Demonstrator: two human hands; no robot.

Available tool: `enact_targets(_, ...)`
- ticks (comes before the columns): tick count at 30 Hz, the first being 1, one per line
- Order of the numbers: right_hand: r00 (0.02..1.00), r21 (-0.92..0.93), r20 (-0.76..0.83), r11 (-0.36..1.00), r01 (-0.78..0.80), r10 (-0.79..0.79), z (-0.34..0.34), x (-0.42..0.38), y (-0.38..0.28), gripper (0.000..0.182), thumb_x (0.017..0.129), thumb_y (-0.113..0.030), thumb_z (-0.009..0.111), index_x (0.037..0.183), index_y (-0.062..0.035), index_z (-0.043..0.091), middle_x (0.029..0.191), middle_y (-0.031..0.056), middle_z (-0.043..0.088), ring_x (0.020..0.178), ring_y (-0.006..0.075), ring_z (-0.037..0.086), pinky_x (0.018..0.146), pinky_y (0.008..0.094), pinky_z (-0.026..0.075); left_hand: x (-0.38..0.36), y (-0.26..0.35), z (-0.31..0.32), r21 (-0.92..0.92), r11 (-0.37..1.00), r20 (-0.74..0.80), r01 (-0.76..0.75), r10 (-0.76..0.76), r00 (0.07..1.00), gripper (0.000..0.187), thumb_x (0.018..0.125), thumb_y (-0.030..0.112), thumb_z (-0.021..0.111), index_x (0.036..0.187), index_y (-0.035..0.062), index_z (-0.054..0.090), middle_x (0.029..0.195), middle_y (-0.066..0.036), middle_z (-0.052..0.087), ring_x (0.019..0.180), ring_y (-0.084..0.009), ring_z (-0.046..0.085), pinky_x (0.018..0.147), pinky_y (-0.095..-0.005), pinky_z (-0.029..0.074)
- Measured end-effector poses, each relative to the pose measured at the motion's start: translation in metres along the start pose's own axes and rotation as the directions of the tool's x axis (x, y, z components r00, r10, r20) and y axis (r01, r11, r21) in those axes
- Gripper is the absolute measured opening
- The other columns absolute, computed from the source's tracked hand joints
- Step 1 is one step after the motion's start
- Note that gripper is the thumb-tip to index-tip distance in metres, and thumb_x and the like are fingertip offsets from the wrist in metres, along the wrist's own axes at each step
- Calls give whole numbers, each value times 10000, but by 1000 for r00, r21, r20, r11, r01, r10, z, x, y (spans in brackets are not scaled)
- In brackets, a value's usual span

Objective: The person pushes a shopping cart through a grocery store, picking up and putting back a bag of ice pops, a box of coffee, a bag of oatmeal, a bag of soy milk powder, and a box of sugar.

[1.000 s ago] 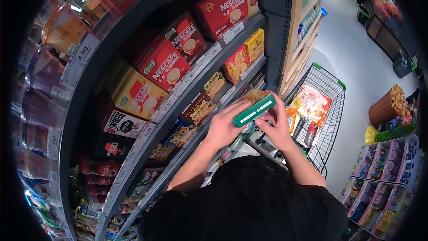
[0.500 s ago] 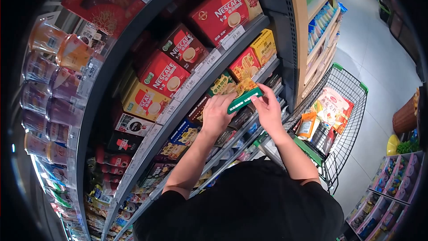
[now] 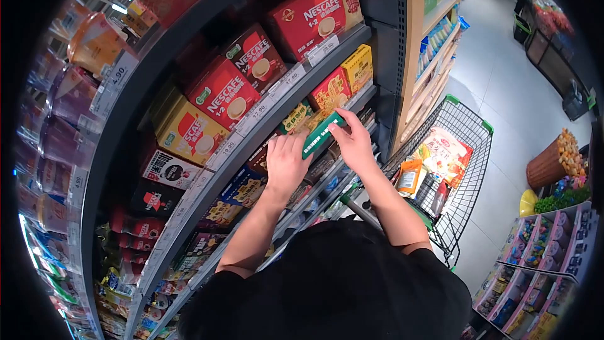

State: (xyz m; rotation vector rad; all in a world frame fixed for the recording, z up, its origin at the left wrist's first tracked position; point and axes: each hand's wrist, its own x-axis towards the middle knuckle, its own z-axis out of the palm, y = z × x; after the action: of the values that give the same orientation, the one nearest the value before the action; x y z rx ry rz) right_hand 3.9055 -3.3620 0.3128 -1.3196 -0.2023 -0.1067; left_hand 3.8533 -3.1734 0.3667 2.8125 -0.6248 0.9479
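The fingers of both hands are curled around a green-edged box [image 3: 322, 132]. The left hand [image 3: 286, 160] holds its lower end and the right hand [image 3: 353, 141] holds its upper end. The box's long side slants up toward the shelf edge [image 3: 264, 110], right under the red coffee boxes [image 3: 223, 91].

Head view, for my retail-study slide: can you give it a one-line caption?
Both hands, left hand and right hand, hold a green-edged box at the shelf of Nescafé boxes, shopping cart alongside.
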Motion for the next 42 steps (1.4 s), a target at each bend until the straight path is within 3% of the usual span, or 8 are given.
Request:
enact_targets(10,999,-231,-24,973,16,-22,12,39,16,462,1053,-220,738,1451,-9,635,1099,133,775,892,164,725,845,338,579,2,-16,11,0,997,-3,81,-81,997,591,831,211,875,1369,67,679,1076,-91,743,1064,-294,692,1027,-453,503)
enact_targets(13,996,-266,47,962,-56,71,16,56,24,447,1062,-134,731,1466,9,606,1186,90,733,1014,134,695,844,303,592,3,-22,20,15,988,27,156,-156,987,556,876,229,843,1377,56,673,1148,-105,733,1136,-308,689,1051,-473,511)
enact_targets(18,1000,-547,-30,837,-10,-7,43,51,46,642,1005,-191,765,1559,24,520,1496,236,662,1304,312,700,1087,383,532,5,-29,34,170,974,16,150,-155,988,553,953,223,727,1445,-11,638,1395,-171,667,1299,-353,646,1114,-497,494)
enact_targets(21,994,-364,43,928,-76,98,55,37,59,722,987,-236,757,1595,24,467,1335,280,729,1254,416,715,1074,445,544,7,-33,41,135,959,63,248,-258,964,553,971,217,700,1460,-31,629,1419,-190,662,1328,-364,638,1140,-506,482)
enact_targets(27,982,-439,137,896,-61,134,38,9,93,638,979,-258,742,1527,14,561,1374,277,715,1295,414,692,1093,469,546,13,-30,29,198,950,227,243,-286,931,533,984,331,704,1420,25,681,1254,-195,738,1079,-373,754,906,-508,607)
enact_targets(31,991,-424,8,898,-116,132,-19,-49,88,487,1005,-136,731,1447,42,629,1307,185,762,1217,263,729,1046,387,566,11,-19,28,197,938,275,284,-331,903,568,1013,384,686,1475,57,647,1514,-216,627,1360,-392,623,1093,-560,495)
enact_targets(37,850,-136,-452,922,-364,269,-159,-152,134,350,1005,-196,754,1267,36,734,1041,136,803,861,182,763,828,344,606,9,17,36,215,965,175,147,-186,967,568,1004,350,712,1467,29,642,1586,-226,568,1476,-411,518,1191,-593,417)
enact_targets(42,570,-166,-732,715,-680,372,-280,-234,154,338,960,-193,774,1214,28,744,1050,136,805,883,185,772,819,335,594,-50,109,108,-474,852,251,-223,373,893,371,990,286,730,1261,34,745,1452,-199,660,1348,-393,606,1151,-564,459)
